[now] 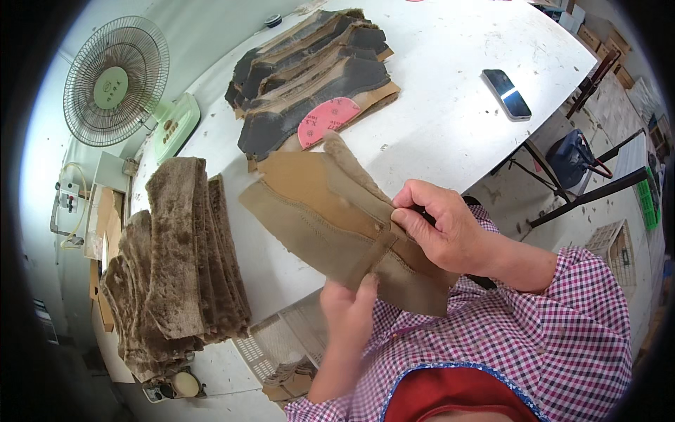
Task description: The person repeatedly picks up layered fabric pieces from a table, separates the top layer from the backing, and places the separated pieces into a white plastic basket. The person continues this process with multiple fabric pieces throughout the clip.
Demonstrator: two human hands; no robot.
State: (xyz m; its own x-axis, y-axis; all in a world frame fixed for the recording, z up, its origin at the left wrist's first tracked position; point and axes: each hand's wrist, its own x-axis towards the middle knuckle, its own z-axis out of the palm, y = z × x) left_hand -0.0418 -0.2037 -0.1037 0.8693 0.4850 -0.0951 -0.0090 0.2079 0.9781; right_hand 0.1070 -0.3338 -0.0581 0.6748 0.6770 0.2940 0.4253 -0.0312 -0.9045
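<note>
fingers [408, 193] of the right hand [453, 228] pinch the far edge of the panel [337, 243], which extends mainly leftward over the worktop [450, 42], long axis slanting far-left to near-right, near edge clasped by the left hand [346, 313].

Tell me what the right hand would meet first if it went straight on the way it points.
Likely first: the brown stitched piece that the right hand is pinching; how far anything beyond lies is unclear.
</note>
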